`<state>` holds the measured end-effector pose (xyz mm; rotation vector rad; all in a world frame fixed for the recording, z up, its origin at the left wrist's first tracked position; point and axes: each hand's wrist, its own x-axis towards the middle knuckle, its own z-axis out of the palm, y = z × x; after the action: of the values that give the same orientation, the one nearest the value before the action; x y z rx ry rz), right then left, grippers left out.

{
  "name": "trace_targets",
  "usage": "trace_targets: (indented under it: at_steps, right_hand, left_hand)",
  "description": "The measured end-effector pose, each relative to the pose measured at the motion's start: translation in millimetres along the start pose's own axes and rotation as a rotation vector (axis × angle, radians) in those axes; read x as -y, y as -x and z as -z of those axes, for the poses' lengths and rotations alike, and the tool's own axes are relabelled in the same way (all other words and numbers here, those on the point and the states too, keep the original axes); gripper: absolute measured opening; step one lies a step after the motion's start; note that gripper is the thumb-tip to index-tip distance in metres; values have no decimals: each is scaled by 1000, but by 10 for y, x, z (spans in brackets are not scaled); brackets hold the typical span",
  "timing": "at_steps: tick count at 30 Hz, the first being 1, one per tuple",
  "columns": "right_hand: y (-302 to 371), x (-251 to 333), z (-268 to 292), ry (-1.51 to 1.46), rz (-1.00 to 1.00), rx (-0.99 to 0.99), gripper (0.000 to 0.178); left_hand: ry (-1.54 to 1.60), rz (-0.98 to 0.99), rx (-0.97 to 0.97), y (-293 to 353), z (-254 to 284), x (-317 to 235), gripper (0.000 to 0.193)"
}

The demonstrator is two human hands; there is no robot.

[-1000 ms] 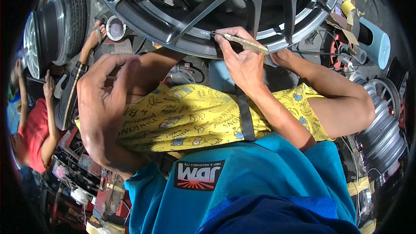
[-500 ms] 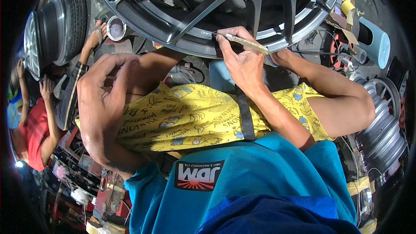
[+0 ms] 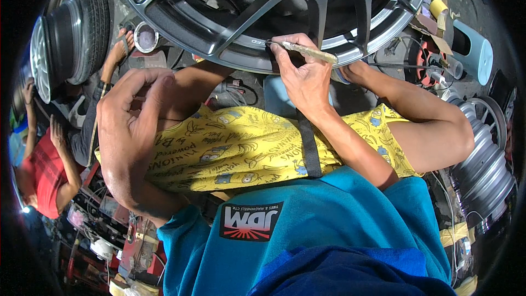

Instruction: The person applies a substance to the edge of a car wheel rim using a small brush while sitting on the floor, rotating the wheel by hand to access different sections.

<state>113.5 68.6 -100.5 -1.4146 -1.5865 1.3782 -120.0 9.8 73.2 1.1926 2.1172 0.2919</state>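
A grey multi-spoke car wheel [image 3: 246, 33] fills the top of the view, tilted, with its lower rim above my legs. My right hand [image 3: 303, 71] pinches a small paintbrush [image 3: 309, 52] with a pale, stained handle. The brush's dark tip is at the inner lip of the rim, beside small light lettering [image 3: 257, 41]. My left hand [image 3: 134, 98] is raised at the left, apart from the wheel and close to the camera. Its fingers are curled in toward the thumb. Anything inside that curl is hidden.
Another person in red [image 3: 44, 178] works at the far left by a wheel with a tyre [image 3: 82, 33]. A round tin [image 3: 146, 37] stands beyond my left hand. At right are a light-blue plastic stool [image 3: 474, 55], a red cable reel [image 3: 421, 60] and silver rims [image 3: 485, 153].
My right hand and the brush have shifted slightly left along the rim. In the picture the wheel sits a touch further left. The other person's hands have moved down. My left hand stays nearly still.
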Motion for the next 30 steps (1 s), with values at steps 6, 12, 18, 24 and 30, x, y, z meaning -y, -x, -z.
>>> trace_targets:
  at_steps: [6, 12, 18, 24, 30]
  right_hand:
    - [5, -13, -29, -20, -13, -15, 11]
    - [9, -21, -42, -19, -26, -16, 12]
    - [3, -11, -32, -31, -23, -21, 12]
    - [9, 21, -3, -14, -5, -21, 10]
    - [8, 1, -6, -11, 11, -12, 10]
  left_hand:
    - [-21, -1, -5, 1, 6, 3, 18]
    - [-7, 34, -8, 5, 5, -69, 19]
    - [12, 37, -10, 5, 2, -42, 20]
    - [36, 40, -18, 3, -6, 5, 19]
    - [14, 34, -16, 6, -3, -38, 19]
